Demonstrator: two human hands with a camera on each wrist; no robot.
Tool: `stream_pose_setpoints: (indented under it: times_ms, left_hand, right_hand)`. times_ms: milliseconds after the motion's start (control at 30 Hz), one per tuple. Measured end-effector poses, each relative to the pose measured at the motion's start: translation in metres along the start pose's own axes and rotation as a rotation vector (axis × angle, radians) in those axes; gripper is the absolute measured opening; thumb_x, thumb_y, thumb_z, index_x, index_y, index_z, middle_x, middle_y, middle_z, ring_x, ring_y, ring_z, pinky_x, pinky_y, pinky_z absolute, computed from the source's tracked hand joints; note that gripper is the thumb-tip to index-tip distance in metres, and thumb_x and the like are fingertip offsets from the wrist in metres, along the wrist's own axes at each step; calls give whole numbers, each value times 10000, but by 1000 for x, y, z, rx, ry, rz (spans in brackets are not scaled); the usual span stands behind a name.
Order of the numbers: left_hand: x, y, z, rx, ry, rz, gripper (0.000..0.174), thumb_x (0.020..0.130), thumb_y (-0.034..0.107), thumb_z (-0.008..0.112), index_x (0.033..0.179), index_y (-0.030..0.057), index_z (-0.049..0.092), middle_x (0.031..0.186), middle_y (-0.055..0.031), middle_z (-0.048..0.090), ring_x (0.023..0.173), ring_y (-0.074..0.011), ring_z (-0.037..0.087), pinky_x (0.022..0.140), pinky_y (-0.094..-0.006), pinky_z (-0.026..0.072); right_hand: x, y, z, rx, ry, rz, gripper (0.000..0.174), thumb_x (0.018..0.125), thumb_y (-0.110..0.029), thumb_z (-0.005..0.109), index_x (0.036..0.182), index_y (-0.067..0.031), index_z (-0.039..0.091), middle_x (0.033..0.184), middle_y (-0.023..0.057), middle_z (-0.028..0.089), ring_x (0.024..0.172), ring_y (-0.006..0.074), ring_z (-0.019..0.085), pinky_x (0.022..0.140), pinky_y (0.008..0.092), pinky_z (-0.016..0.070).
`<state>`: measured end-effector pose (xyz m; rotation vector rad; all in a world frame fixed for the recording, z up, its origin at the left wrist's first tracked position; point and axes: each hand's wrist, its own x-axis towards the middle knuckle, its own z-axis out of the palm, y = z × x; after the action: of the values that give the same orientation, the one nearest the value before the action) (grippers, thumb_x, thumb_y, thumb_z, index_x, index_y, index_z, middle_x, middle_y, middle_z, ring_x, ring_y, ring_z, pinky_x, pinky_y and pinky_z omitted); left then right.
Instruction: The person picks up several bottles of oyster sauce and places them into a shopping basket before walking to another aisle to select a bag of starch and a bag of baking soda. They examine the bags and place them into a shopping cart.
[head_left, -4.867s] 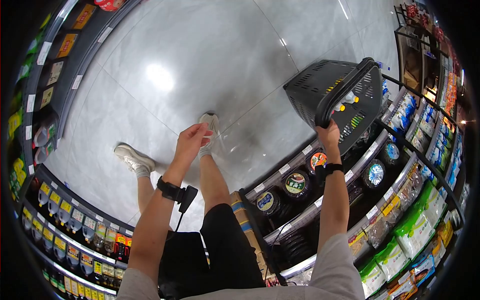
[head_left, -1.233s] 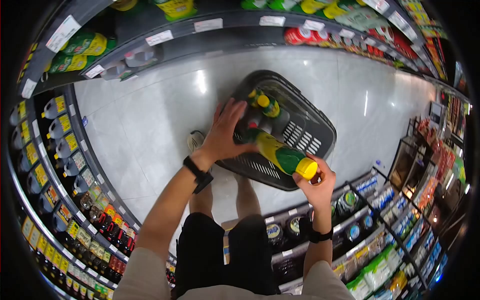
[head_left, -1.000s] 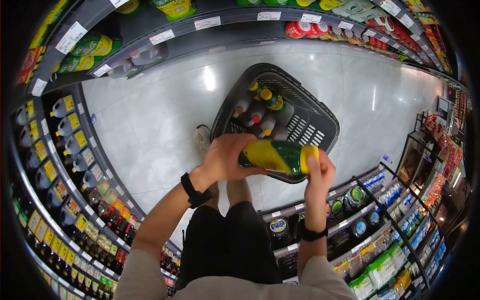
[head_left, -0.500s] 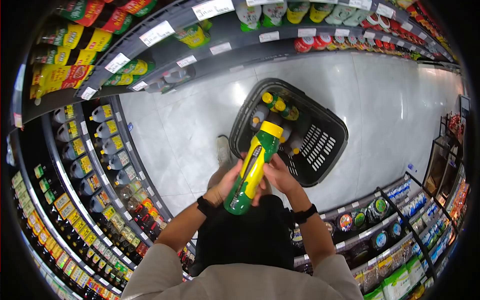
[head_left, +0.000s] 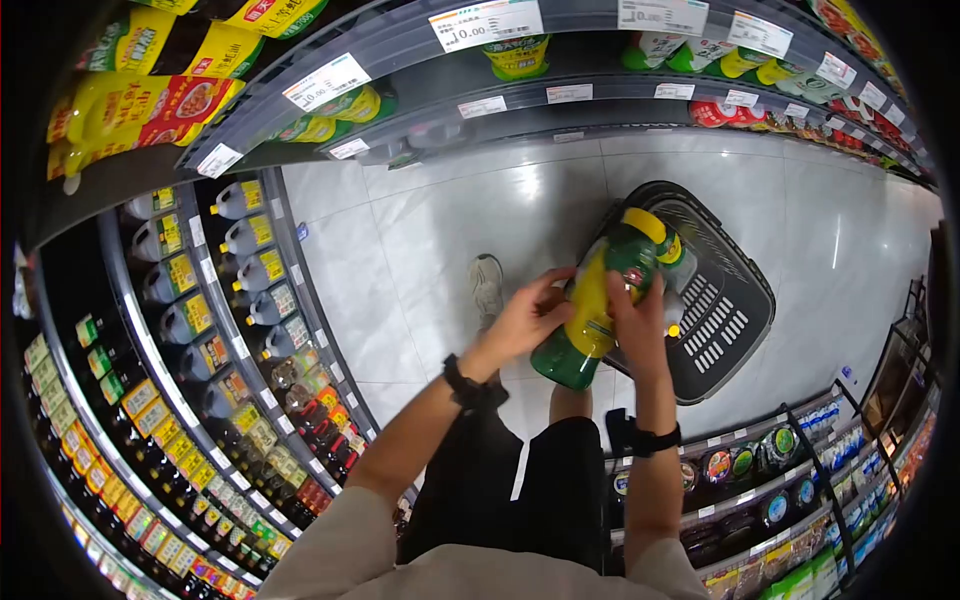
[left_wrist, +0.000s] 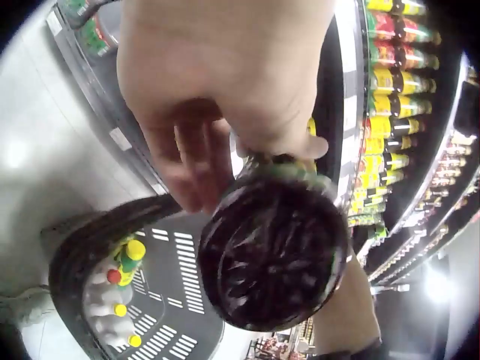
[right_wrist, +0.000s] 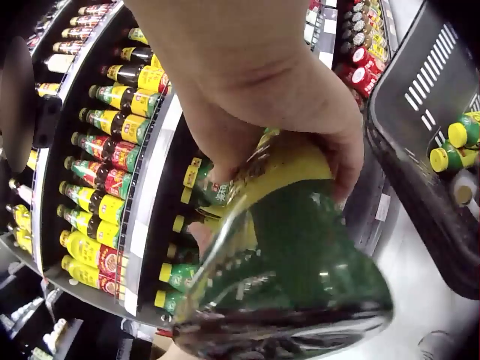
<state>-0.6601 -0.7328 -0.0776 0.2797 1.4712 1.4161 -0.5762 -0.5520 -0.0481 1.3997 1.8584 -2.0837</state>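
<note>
A green sauce bottle (head_left: 592,305) with a yellow label and yellow cap is tilted in front of the body, its cap end overlapping the shopping basket in the head view. My right hand (head_left: 640,325) grips it around the upper label. From the other side my left hand (head_left: 522,322) pinches it with thumb and fingers at the label. The bottle's dark, ribbed base (left_wrist: 274,251) faces the left wrist camera. In the right wrist view, its see-through lower part (right_wrist: 300,262) shows dark contents. Below stands the black shopping basket (head_left: 755,290) with several bottles inside, some yellow-capped (right_wrist: 459,135).
Shelves of sauce bottles (right_wrist: 105,180) with price tags (head_left: 485,22) run ahead. Jugs with yellow labels (head_left: 185,320) line the left shelves. Round packs (head_left: 742,462) and bags fill a rack at right. A shoe (head_left: 487,285) stands on the tiled floor left of the basket.
The basket hung from my right hand earlier and now stands on the floor. The sauce bottle has been turned over in both hands and has shifted right, over the basket's edge.
</note>
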Motion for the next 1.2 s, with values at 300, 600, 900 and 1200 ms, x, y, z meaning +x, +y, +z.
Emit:
stream_pose_setpoints:
  times_ms: [300, 600, 900, 1200]
  left_hand:
    - [-10, 20, -142, 31, 235, -3, 443, 967, 9, 635, 1377, 21, 469, 1247, -71, 654, 1086, -117, 629, 871, -267, 519]
    - [62, 70, -236, 252, 407, 311, 313, 975, -33, 565, 1284, -11, 518, 1132, -90, 662, 1035, -160, 642, 909, -303, 522]
    - [101, 96, -254, 110, 581, 485, 266, 951, 17, 649, 1190, -39, 547, 1161, -94, 624, 1059, -168, 612, 962, -333, 512]
    - [135, 89, -267, 262, 703, 413, 374, 979, 275, 708, 1148, -42, 606, 1101, -109, 669, 942, -181, 626, 832, -337, 518]
  right_hand:
    - [49, -40, 157, 41, -170, -144, 888, 753, -414, 879, 1339, 61, 409, 1184, 190, 632, 1083, 275, 649, 908, 372, 524]
    - [108, -96, 254, -77, 91, -611, 923, 674, -341, 891, 1442, -76, 454, 1396, 225, 419, 1239, 406, 528, 1018, 456, 473]
    - [144, -132, 273, 71, -100, -633, 885, 643, -280, 903, 1401, -46, 512, 1458, 194, 433, 1319, 399, 483, 1056, 464, 465]
    - [172, -114, 290, -35, -183, -481, 934, 729, -374, 857, 1479, -58, 398, 1529, 203, 399, 1393, 430, 407, 1118, 467, 419]
